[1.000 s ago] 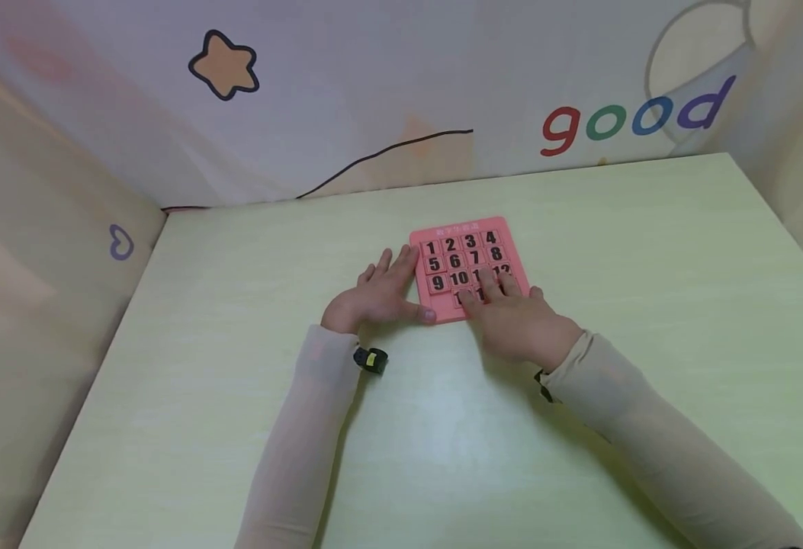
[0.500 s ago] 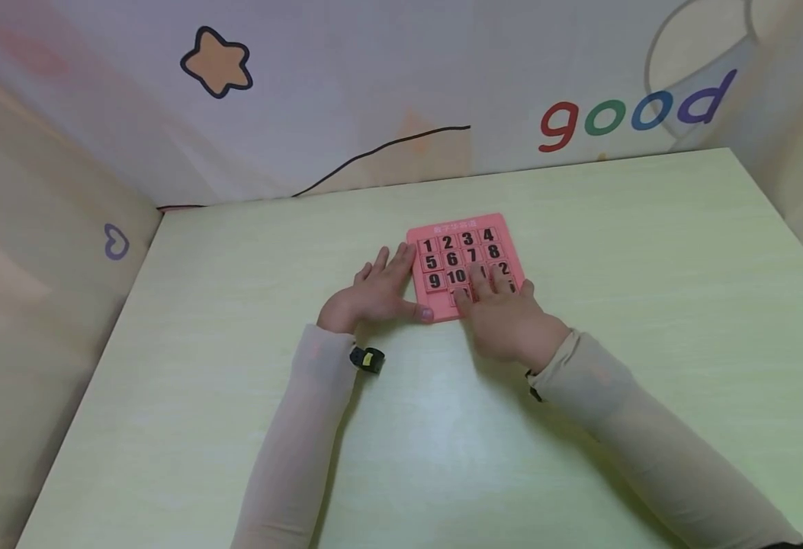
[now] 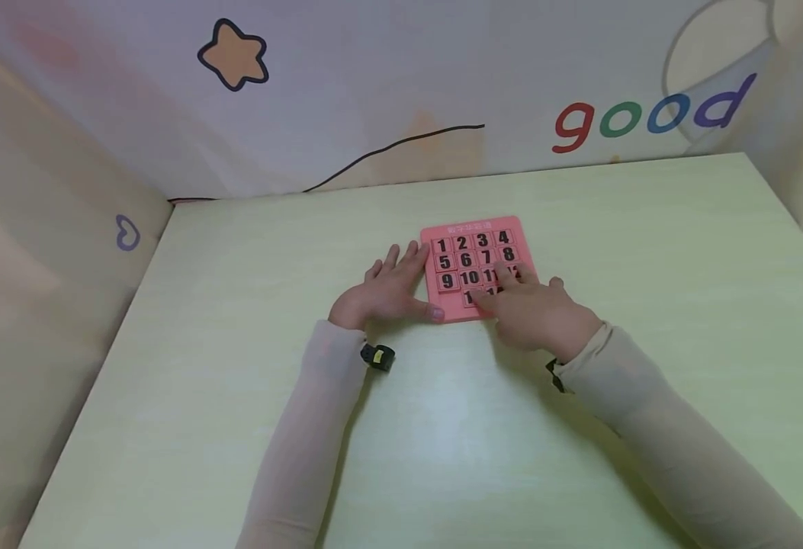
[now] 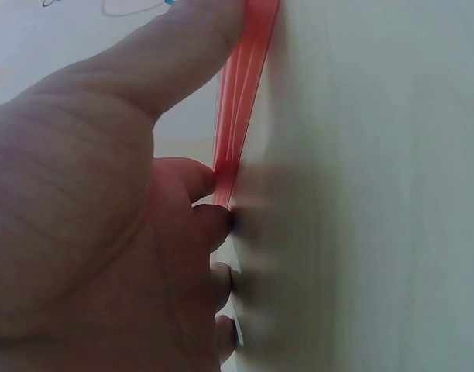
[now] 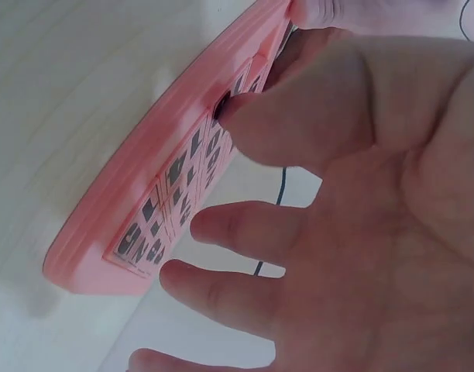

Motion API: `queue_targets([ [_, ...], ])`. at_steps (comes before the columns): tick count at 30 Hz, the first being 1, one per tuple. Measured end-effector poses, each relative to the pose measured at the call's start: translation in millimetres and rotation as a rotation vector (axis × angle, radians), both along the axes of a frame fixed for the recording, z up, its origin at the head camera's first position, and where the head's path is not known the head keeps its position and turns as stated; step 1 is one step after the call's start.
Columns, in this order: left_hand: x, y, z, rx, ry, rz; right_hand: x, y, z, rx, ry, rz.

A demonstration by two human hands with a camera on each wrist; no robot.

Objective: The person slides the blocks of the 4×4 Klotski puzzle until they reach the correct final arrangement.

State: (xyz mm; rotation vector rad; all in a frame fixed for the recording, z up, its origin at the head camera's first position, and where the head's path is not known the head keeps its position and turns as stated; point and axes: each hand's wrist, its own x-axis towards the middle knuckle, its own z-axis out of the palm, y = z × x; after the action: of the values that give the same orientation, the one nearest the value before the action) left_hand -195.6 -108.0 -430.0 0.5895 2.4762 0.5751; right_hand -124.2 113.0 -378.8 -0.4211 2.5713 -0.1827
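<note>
A pink sliding number puzzle lies flat on the table, its black-numbered tiles running in rows from 1 at the upper left. A gap shows at the lower left of its bottom row. My left hand rests along the puzzle's left side, fingers spread and thumb at the lower left corner; in the left wrist view, its fingertips meet the pink frame's edge. Over the lower right tiles is my right hand, its thumb touching a bottom-row tile. Its other fingers extend over the board, hiding some numbers.
The pale green table stretches around the puzzle. A printed cloth wall with a star and the word "good" stands behind it, and another wall borders the left. Each wrist wears a dark strap.
The right hand's fingers have shifted slightly right across the puzzle, uncovering more of the 11 tile and the bottom row. The left hand keeps its place at the edge. The head view has shifted a little.
</note>
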Motion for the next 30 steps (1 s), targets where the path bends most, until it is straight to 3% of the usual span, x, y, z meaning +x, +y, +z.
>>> queue_targets([
  [8,0.0,2,3.1,-0.017,-0.018,0.007,3.1,-13,-8.2,-0.049,0.088,0.057],
  [17,1.4,0,5.1,-0.009,-0.017,0.014,6.1,-24,-15.6,-0.011,0.13,0.083],
  [30,1.7,3,4.7,-0.011,-0.015,0.029,10.7,-8,3.1,0.019,0.085,0.069],
])
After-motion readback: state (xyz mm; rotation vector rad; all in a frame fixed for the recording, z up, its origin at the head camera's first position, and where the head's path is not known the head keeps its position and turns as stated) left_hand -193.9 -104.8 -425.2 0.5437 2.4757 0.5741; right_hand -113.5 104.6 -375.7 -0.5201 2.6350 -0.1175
